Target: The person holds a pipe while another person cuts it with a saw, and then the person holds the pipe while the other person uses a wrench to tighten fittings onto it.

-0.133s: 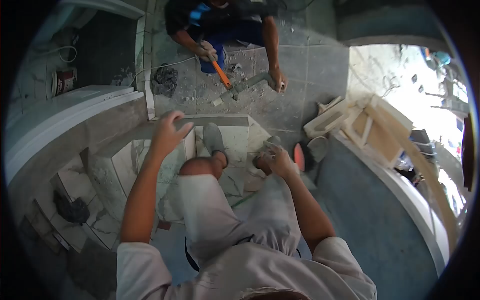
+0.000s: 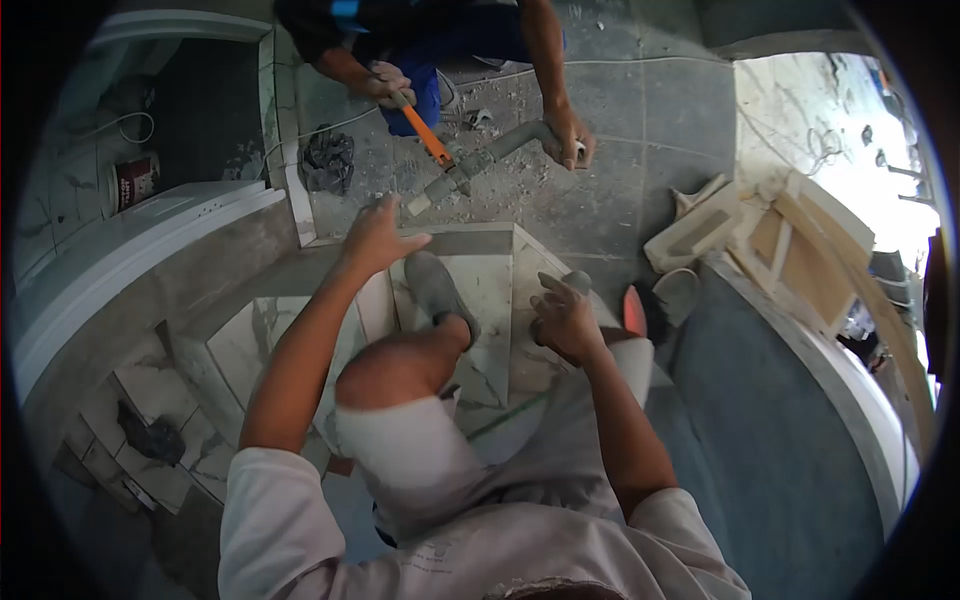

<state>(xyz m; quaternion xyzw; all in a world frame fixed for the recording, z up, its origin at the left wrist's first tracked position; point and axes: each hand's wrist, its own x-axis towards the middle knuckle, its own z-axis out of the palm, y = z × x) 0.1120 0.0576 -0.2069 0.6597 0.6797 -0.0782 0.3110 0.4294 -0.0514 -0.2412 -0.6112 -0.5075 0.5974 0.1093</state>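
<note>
My left hand is open and holds nothing, its thumb stretched out to the right. It hangs above the marble-patterned stair, close to my left shoe and short of a grey pipe. Over my right knee is my right hand, open, with its fingers apart and slightly bent. A crouching person in front of me grips an orange-handled hammer in one hand and the pipe's bent end in the other. The hammer's head is against the pipe's side, near its lower end.
Rubble lies on the grey tile floor, beside a crumpled black bag. Wooden boards and a pale frame lean at the right. Marble-patterned steps descend at left. A curved blue-grey wall borders my right side.
My left hand has moved rightward, nearer the pipe's lower end. My right hand's fingers look more spread. My legs have shifted, and the camera view has turned slightly.
</note>
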